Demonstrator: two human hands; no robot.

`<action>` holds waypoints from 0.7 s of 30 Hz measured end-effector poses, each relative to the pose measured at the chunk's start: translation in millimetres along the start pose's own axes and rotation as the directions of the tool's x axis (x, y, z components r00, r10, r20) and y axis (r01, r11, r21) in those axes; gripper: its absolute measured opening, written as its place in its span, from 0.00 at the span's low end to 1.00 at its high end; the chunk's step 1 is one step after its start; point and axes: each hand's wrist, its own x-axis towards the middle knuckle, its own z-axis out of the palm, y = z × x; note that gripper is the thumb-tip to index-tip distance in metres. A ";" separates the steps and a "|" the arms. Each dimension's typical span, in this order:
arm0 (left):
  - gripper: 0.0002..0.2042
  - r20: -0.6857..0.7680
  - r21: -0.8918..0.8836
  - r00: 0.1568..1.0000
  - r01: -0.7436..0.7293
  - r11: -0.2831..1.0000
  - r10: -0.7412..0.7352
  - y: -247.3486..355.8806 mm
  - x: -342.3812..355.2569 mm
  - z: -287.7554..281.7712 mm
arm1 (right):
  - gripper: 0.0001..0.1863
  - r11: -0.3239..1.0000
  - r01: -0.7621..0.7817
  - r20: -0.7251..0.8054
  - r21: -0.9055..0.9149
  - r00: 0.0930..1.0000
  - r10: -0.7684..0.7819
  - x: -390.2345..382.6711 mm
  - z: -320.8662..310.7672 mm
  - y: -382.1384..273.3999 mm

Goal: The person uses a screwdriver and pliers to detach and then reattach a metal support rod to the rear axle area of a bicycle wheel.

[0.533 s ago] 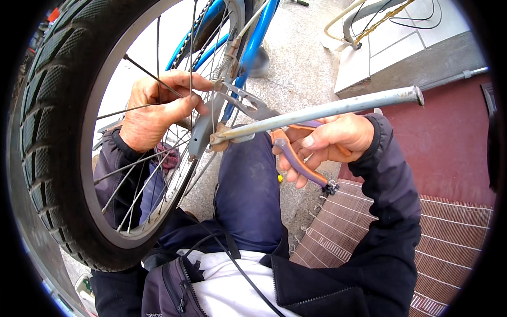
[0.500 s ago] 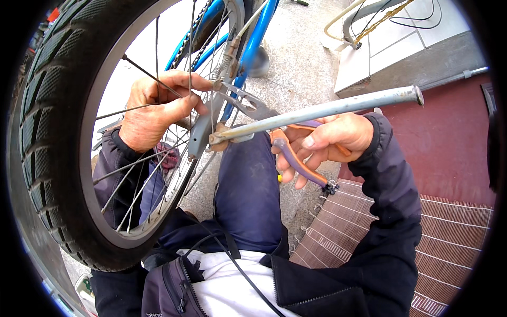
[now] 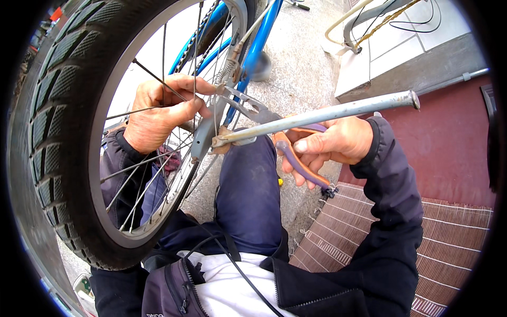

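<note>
The right hand (image 3: 338, 140) has its grip wrapped around the splayed orange-and-purple handles of the pliers (image 3: 264, 114); the tool's metal head lies toward ten o'clock from that grip, its jaws parted, their tips beside a small metal fitting (image 3: 219, 90) under the coil spring (image 3: 227, 68); the left hand (image 3: 158, 113) reaches among the spokes of the wheel, its index fingertip at the fitting, which lies between two and three o'clock from it; whether that grip pinches anything, one cannot tell; a grey metal tube (image 3: 327, 114) crosses over the pliers; the black tyre (image 3: 60, 169) stands toward nine o'clock from the left hand, the blue frame (image 3: 256, 47) toward one.
</note>
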 end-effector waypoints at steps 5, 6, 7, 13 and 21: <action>0.12 0.015 -0.004 1.000 0.002 1.000 -0.002 -3.8 1.2 -1.5 | 0.18 1.000 -0.006 -0.039 -0.030 0.999 0.005 -0.1 3.7 1.5; 0.13 0.017 -0.007 1.000 0.002 1.000 -0.002 -4.1 1.5 -1.5 | 0.19 0.999 -0.005 -0.037 -0.034 0.999 0.004 0.1 3.5 1.9; 0.12 0.016 0.002 1.000 0.001 1.000 -0.001 -3.9 1.1 -1.9 | 0.19 0.999 -0.005 -0.037 -0.050 0.999 0.003 0.6 3.8 1.7; 0.13 0.015 0.006 1.000 -0.018 1.000 0.017 -6.3 -0.2 -2.4 | 0.19 0.989 -0.012 -0.075 -0.151 0.997 0.000 1.7 7.3 0.9; 0.11 0.076 0.189 0.994 -0.089 0.978 0.076 -30.7 2.2 -27.0 | 0.17 0.987 0.007 -0.034 -0.159 0.999 -0.012 3.7 7.5 1.9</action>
